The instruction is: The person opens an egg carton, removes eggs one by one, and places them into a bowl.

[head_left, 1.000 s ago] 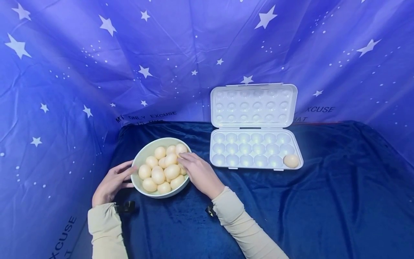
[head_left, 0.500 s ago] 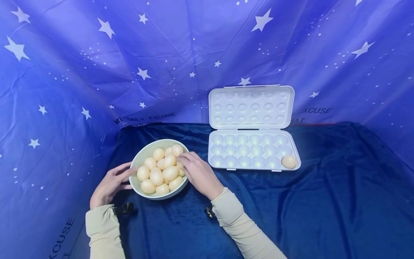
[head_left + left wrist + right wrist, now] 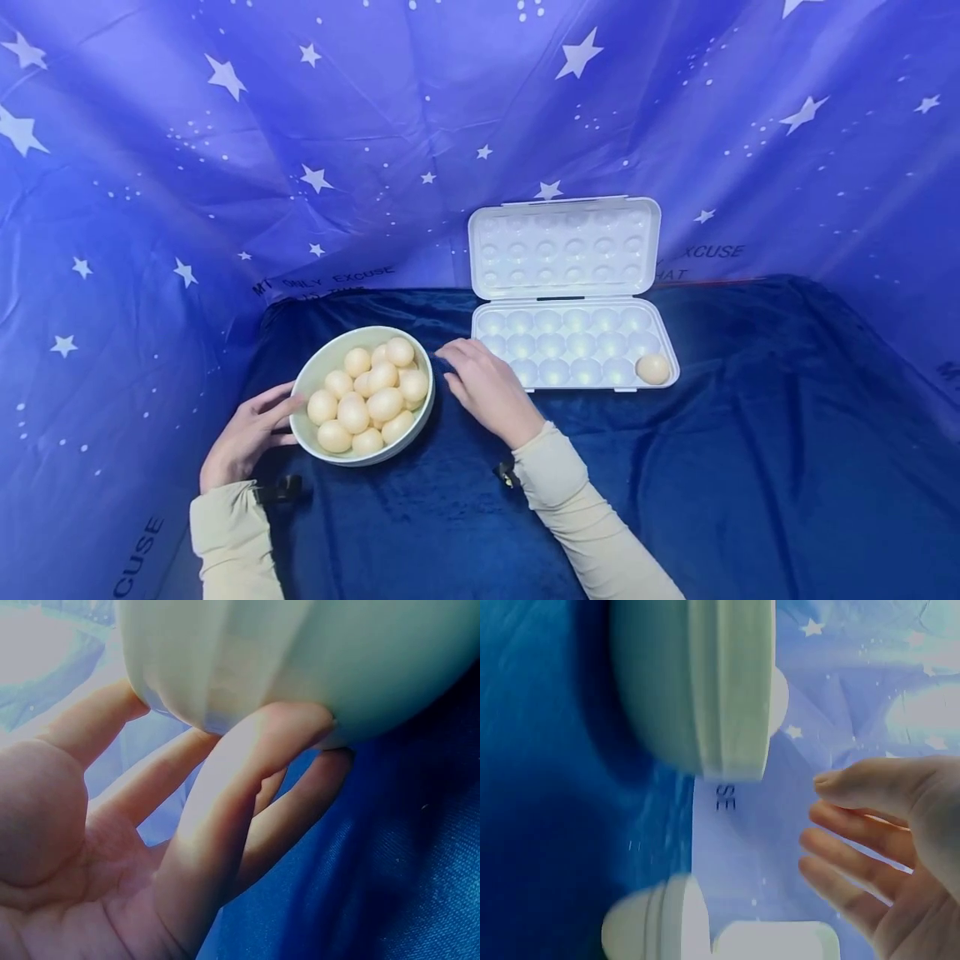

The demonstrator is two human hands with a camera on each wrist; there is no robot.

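Observation:
My left hand holds a pale green bowl at its left side. One digit reaches the rim, and bent fingers lie against the outer wall in the left wrist view. Inside the bowl lie several cream eggs. My right hand is between the bowl and a white plastic egg box, touching neither in the right wrist view. Nothing shows between its spread, slightly bent fingers. A single egg sits in the box's front right hollow.
The box lid stands raised at the back, against a blue curtain with white stars. Dark blue cloth covers the table, wrinkled at the right.
My right hand has come away from the eggs and out of the bowl, moving right towards the egg box. My left hand stays at the bowl. The head view has shifted slightly.

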